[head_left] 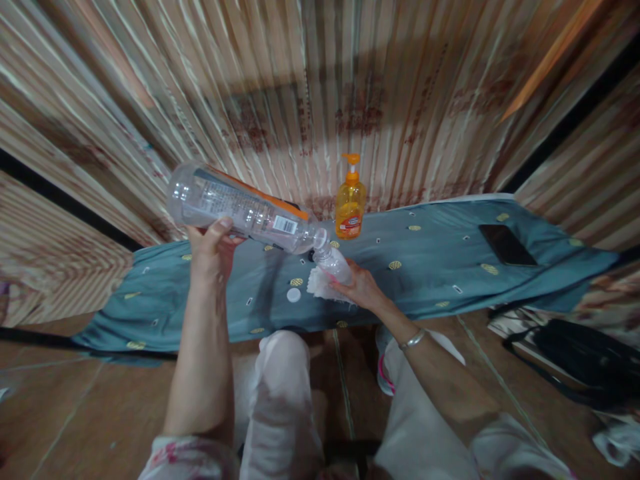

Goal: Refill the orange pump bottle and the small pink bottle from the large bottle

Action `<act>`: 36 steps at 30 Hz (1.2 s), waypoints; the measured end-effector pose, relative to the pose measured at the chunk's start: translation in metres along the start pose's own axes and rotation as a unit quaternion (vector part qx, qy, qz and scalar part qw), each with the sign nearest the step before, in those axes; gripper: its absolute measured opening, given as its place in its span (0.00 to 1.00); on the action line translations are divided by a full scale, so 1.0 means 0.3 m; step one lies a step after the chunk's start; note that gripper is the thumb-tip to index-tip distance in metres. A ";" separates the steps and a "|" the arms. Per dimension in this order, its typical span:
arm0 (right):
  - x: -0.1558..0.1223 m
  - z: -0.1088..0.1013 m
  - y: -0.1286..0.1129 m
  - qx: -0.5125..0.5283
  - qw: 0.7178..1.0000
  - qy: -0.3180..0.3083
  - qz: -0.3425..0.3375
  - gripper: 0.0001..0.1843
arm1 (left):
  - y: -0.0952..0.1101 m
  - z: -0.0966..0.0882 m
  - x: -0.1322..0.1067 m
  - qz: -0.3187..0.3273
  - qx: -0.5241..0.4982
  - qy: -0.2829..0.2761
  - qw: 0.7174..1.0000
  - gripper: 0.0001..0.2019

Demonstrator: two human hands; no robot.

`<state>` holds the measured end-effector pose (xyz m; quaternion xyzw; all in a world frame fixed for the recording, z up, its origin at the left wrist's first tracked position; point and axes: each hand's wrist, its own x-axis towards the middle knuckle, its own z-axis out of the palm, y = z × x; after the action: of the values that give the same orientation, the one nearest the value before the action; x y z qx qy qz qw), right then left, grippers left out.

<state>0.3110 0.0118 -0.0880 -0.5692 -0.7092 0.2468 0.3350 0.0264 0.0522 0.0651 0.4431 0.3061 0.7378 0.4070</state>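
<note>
My left hand (pixel 214 250) grips a large clear plastic bottle (pixel 245 208) with an orange-edged label and a barcode. It is tipped so that its neck points down to the right. In my right hand (pixel 357 285) is a small clear bottle (pixel 334 263), tilted, its mouth at the large bottle's mouth. Whether liquid passes between them I cannot tell. A crumpled white cloth (pixel 320 285) lies under the small bottle, partly hidden by it. Left of the cloth sits a round white cap (pixel 293 295). Beyond the hands stands an orange pump bottle (pixel 350 207), upright.
A teal patterned cloth (pixel 420 250) covers the narrow table. A black phone (pixel 507 245) lies towards its right end. Striped curtains (pixel 300 87) hang behind and at both sides. On the floor at the right is a black bag (pixel 575 357).
</note>
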 end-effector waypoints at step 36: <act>0.003 0.006 0.010 0.007 1.000 0.003 0.000 0.34 | 0.048 0.098 -0.006 0.038 0.031 0.014 0.999 0.37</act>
<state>0.3115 0.0134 -0.0911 -0.5672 -0.7064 0.2502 0.3416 0.0486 0.0462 0.0884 0.4565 0.3173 0.7492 0.3600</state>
